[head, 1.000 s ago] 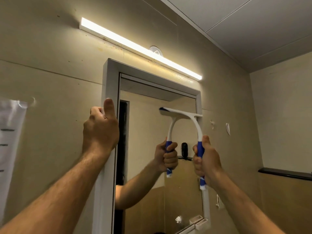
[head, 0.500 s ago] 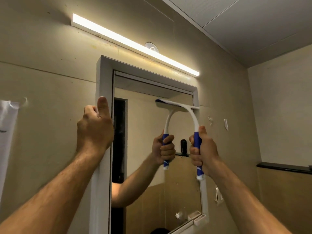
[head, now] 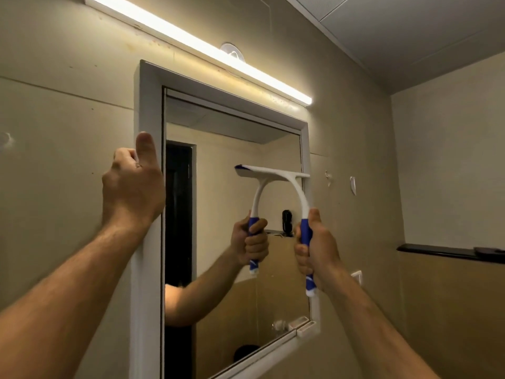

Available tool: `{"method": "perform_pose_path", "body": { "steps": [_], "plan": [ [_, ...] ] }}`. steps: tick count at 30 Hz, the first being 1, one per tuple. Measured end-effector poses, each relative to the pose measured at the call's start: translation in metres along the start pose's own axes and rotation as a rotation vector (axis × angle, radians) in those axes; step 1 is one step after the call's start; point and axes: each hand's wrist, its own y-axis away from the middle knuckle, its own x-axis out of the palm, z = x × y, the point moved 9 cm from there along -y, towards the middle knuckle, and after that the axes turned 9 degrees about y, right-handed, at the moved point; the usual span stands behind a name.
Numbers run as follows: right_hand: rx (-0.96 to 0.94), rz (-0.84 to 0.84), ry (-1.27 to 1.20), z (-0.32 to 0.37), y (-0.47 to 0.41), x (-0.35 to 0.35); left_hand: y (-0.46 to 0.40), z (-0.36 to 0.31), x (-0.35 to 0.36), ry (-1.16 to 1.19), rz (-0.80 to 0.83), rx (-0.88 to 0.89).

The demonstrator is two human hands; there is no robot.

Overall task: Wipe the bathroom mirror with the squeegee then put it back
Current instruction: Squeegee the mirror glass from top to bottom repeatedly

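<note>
A white-framed bathroom mirror [head: 224, 220] hangs on the beige wall in front of me. My right hand [head: 317, 250] is closed around the blue grip of a white squeegee [head: 296, 184], whose blade lies against the glass near the mirror's right edge, roughly mid-height. The mirror doubles the squeegee and my hand. My left hand [head: 132, 187] grips the mirror's left frame [head: 147, 105], thumb up along its front face.
A lit strip light [head: 196, 47] runs above the mirror. A dark shelf [head: 448, 251] juts from the right wall. A small white holder [head: 307, 328] sits at the mirror's lower right corner. A white wall switch [head: 356, 276] is beside my right forearm.
The squeegee and my right hand have slid down the glass from near the top of the mirror. My left hand stays on the frame. The view has tilted upward.
</note>
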Motion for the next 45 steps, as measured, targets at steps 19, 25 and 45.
{"method": "perform_pose_path", "body": {
  "steps": [19,25,45],
  "plan": [
    [0.11,0.016,0.051,-0.078,0.041,-0.015,0.053,0.047,0.038,0.254,-0.547,-0.009],
    [0.223,0.024,0.032,-0.124,0.079,-0.021,0.161,-0.076,0.083,-0.858,-1.162,0.075],
    [0.168,-0.058,0.041,-0.126,0.096,-0.015,0.247,-0.126,0.155,-1.507,-1.444,0.745]
  ]
}}
